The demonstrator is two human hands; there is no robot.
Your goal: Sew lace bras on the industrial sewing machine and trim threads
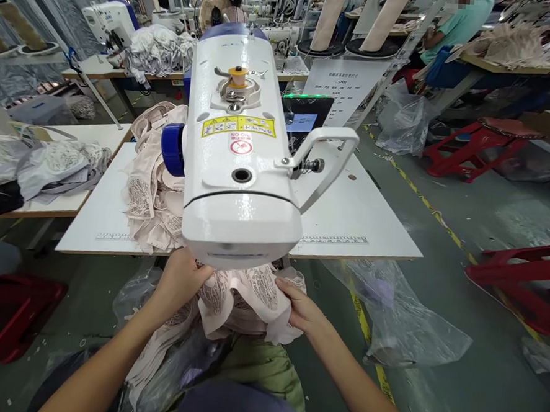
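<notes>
A white sewing machine stands in front of me and hides its own needle area. Below its head, a pale pink lace bra hangs over the table's front edge toward my lap. My left hand is closed on the bra's left part, thumb pointing inward. On the other side, my right hand pinches the bra's right edge between thumb and fingers. More pale pink bras lie heaped on the table left of the machine, and further pink fabric trails down by my left forearm.
The white table carries printed rulers along its front edge and a small lit screen. White bras lie on a side table at left. Red stools, plastic bags and yellow floor tape surround me. A person sits at the back right.
</notes>
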